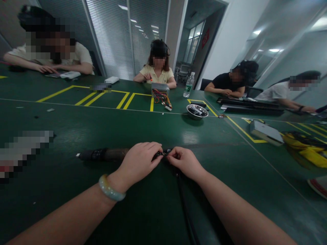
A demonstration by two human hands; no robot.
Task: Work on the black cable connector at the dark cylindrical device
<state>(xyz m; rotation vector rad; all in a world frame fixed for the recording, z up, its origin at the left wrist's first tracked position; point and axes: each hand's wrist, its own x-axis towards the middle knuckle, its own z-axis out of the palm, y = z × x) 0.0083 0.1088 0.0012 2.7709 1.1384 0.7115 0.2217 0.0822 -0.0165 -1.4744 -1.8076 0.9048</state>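
Note:
My left hand (143, 160), with a pale bracelet at the wrist, is closed on a small black part (158, 154) near the middle of the table. Fingertips of my right hand (184, 161) pinch the other side of that part, where details are too small to tell. Behind my left hand lies a dark electric screwdriver (102, 154), its metal tip pointing left; its rear end is hidden. A black cable (186, 207) runs from below my right hand towards the front edge.
Beyond my hands on the green table (102, 126) stand a metal bowl (197, 111) of dark parts, a water bottle (189, 85) and a metal box (160, 90) with coloured wires. A grey box (266, 132) lies right. Several people sit across the table.

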